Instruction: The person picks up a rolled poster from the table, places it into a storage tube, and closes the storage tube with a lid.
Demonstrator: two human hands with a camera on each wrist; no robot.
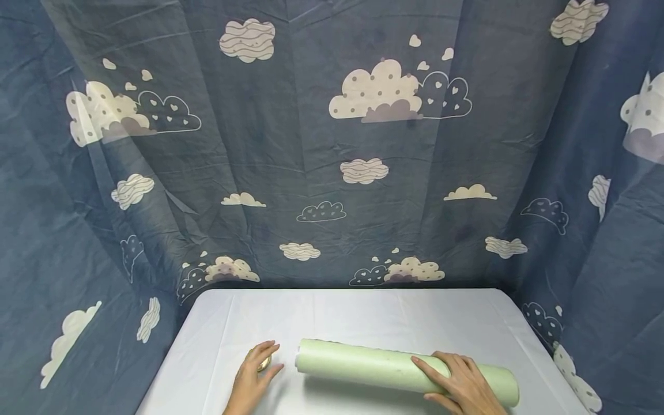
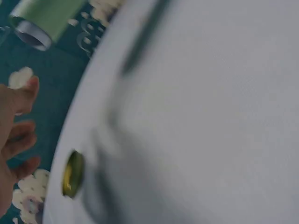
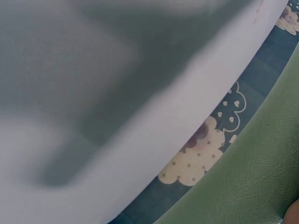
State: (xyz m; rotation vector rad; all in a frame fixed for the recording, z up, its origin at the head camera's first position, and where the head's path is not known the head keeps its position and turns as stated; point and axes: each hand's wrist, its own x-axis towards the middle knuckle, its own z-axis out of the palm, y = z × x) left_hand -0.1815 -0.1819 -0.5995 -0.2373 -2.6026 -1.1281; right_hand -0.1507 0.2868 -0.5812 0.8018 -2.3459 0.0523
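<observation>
pale green, a long roll (image 1: pixel 378 367) is held above the white table (image 1: pixel 249 323) by the right hand (image 1: pixel 460 379), fingers curved round it; the left hand (image 1: pixel 251 373), fingers parted, is near a small gold disc (image 2: pixel 73 174).

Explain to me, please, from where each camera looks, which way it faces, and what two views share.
Head: worn on the head, facing forward and down to the white table and cloud-print curtain; left hand and right hand show.
Left wrist: worn there, looking over the table at a small gold round object; part of the left hand shows.
Right wrist: worn there, looking over the table and green roll; only a bit of skin shows, lower right.
Shared: head and left wrist both show the gold object.
</observation>
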